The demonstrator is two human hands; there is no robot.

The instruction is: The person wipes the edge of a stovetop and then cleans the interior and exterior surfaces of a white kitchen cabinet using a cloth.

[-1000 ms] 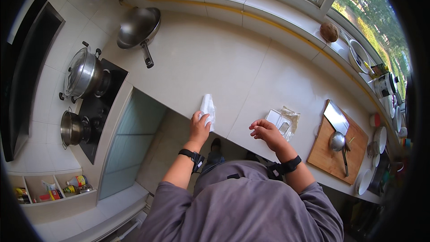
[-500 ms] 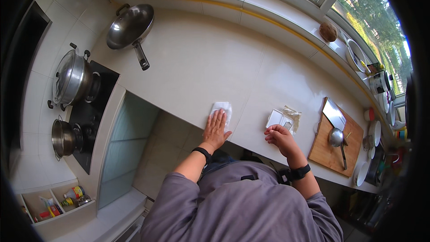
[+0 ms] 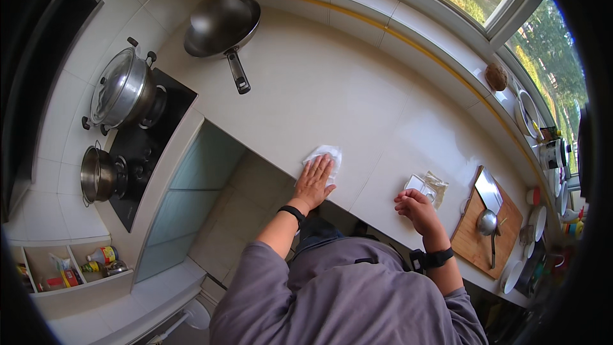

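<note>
Left hand (image 3: 314, 183): flat, fingers extended over white cloth (image 3: 331, 154), which lies on counter (image 3: 306, 89), well left of cutting board (image 3: 468, 235). Right hand (image 3: 416, 208): half-curled, nearer the board, also to its left; cannot tell whether it holds anything.

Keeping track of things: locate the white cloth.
In the head view's middle, the white cloth lies under the left hand, near the front edge of the counter.
</note>
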